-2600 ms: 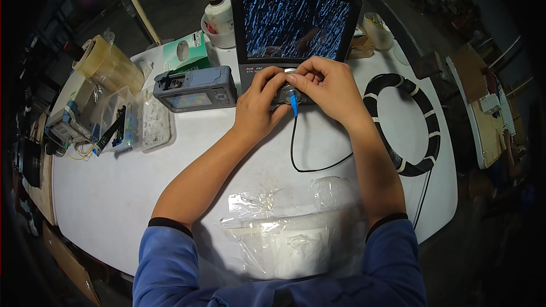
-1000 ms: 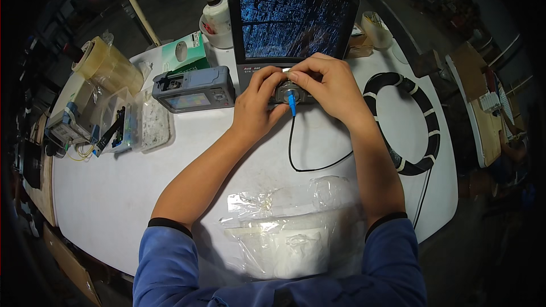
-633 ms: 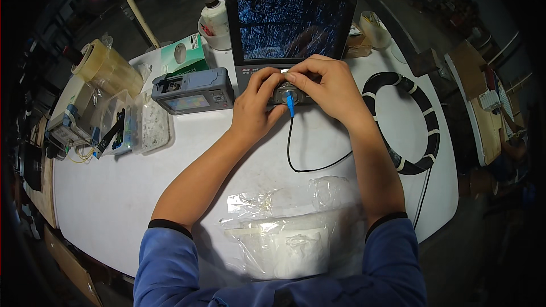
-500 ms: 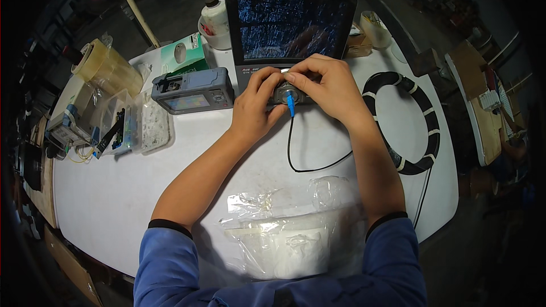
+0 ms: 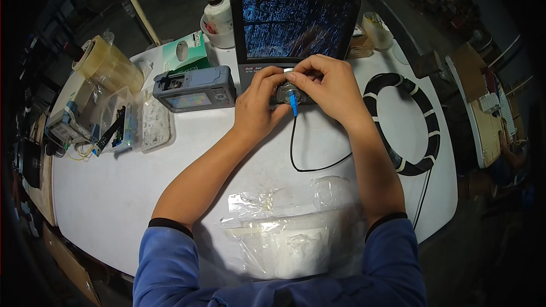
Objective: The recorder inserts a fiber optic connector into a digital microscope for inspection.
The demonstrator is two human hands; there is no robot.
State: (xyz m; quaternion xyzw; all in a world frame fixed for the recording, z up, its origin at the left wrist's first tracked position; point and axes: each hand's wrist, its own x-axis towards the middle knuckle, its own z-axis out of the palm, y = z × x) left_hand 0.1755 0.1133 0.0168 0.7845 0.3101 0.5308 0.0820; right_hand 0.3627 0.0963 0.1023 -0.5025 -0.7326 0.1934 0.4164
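Note:
A monitor unit (image 5: pixel 293 28) with a speckled dark blue picture stands at the far side of the table. At its base is a round metal fitting (image 5: pixel 286 93), partly covered by my fingers. My left hand (image 5: pixel 254 105) curls round the left side of this fitting, thumb below and fingers over the top. From the right, my right hand (image 5: pixel 329 84) pinches at the fitting's silver top with thumb and forefinger. A blue fibre-optic connector (image 5: pixel 294 105) sits in the front of the fitting, below my fingers. Its thin black cable (image 5: pixel 292 145) loops down and passes under my right forearm.
A black cable coil (image 5: pixel 433 125) tied with white bands lies on the right. To the left are a grey handheld device (image 5: pixel 196 94) with a lit screen, a green-and-white box (image 5: pixel 190 50), a tape roll (image 5: pixel 108 65) and plastic trays (image 5: pixel 156 122). Clear plastic bags (image 5: pixel 296 233) lie nearest me.
The whole view has shifted very slightly. Both hands keep the same hold on the fitting, and the speckled pattern on the screen looks a little different.

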